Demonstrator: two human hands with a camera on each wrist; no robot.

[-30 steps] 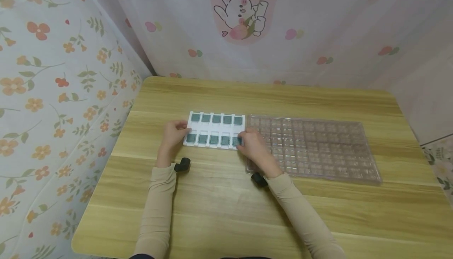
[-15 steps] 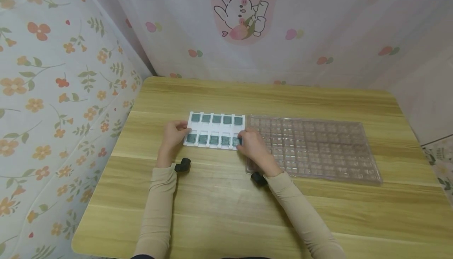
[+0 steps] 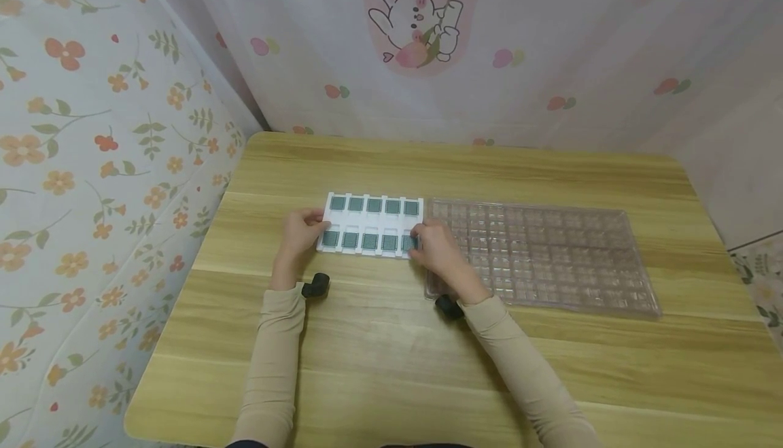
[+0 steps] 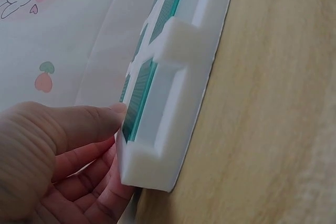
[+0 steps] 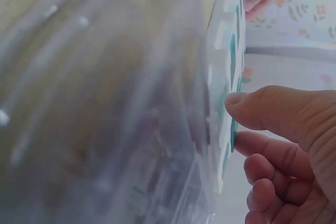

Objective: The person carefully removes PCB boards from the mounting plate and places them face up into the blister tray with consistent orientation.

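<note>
Backdrop cloth [image 3: 465, 111] biggest: pale, fruit prints + cartoon rabbit. Floral cloth [image 3: 92, 183] on L side, orange blooms, green leaves. Tabletop [image 3: 379, 366]: light wood grain, rounded corners.

Clear plastic tray [image 3: 538, 254] on R part of tabletop, many small pockets in rows, long side running approx. L–R. Beige sleeves [image 3: 269, 366] on both arms, reaching in from near edge.

White tray [image 3: 355, 219] on tabletop, approx. ctr, b/w the hands, just L of clear plastic tray; can't tell if the two touch.

L hand [image 3: 300, 232] at white tray's L end: grip pinches that end, thumb at top edge, other fingers curled by the side. R hand [image 3: 442, 251] at near R corner, partly above clear plastic tray: grip pinches corner green sq [image 3: 406, 244] b/w thumb & index tips, remaining fingers curled in.

Black wrist units [image 3: 317, 285], 1 per wrist, by the cuffs. Smallest: green sqs [image 3: 374, 206] in white tray, 2 rows of 5 incl. corner one, fine grid on faces.
</note>
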